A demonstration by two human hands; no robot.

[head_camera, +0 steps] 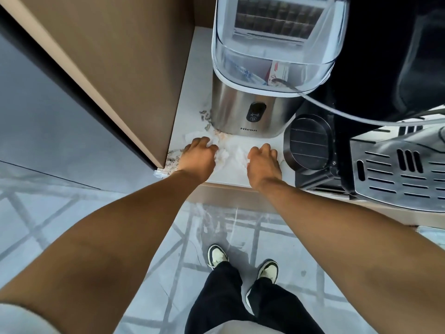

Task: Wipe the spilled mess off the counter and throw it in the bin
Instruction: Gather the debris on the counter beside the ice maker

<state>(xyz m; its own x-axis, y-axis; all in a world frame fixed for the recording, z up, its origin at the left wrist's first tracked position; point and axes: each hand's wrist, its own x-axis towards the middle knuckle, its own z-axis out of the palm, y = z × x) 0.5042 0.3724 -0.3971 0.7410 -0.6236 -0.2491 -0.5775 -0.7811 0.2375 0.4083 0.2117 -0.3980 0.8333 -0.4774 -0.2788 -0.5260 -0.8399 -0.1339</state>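
A crumpled white paper towel (232,151) lies on the white marble counter (192,112), in front of the steel ice maker. My left hand (198,154) presses on its left part with curled fingers. My right hand (263,160) grips its right part. Small brownish bits of spilled mess (206,116) lie scattered along the ice maker's left base, and more (172,161) sit at the counter's front left corner by my left wrist. No bin is in view.
The steel ice maker (250,114) with a clear lid stands just behind my hands. A black coffee machine with a round knob (307,143) and a steel drip tray (399,174) crowds the right. A brown cabinet wall (134,68) bounds the left.
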